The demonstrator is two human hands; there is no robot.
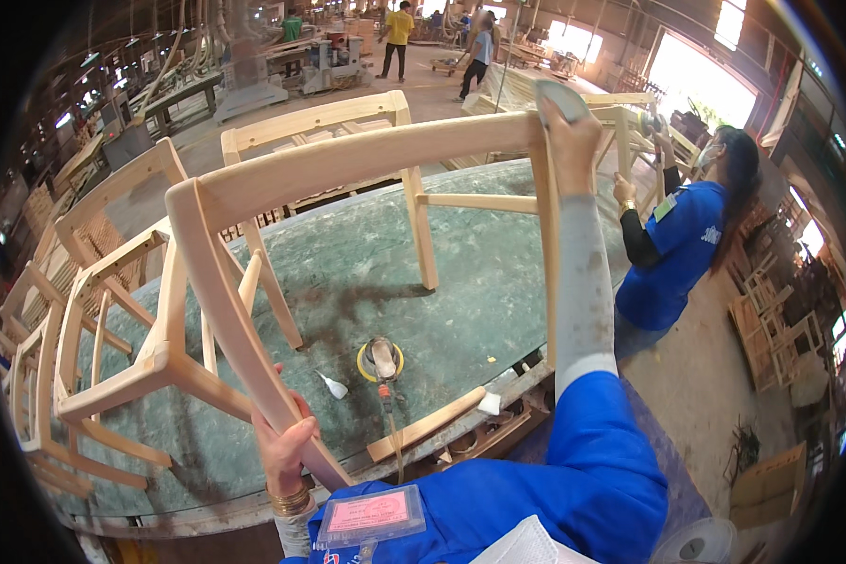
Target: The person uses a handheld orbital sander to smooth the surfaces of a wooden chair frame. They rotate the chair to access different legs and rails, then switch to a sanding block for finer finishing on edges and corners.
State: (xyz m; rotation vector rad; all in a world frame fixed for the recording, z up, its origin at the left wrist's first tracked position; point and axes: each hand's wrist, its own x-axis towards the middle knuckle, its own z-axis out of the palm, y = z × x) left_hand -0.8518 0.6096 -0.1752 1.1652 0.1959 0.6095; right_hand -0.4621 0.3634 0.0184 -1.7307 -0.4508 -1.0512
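Note:
I hold a bare wooden chair frame [348, 160] tilted over a green-topped workbench [479, 282]. My left hand [287, 442] grips the near back leg of the frame close to my chest. My right hand [569, 132] is stretched out in a grey sleeve and presses a grey sanding pad [559, 99] on the frame's far corner. A round yellow-rimmed sander [381, 360] lies on the bench under the frame, its cord running toward me.
More unfinished chair frames [75, 310] are stacked at the left and behind the bench. A loose wood strip [428, 423] lies on the bench edge. A person in blue [681, 249] works at the right. Other people walk in the far aisle.

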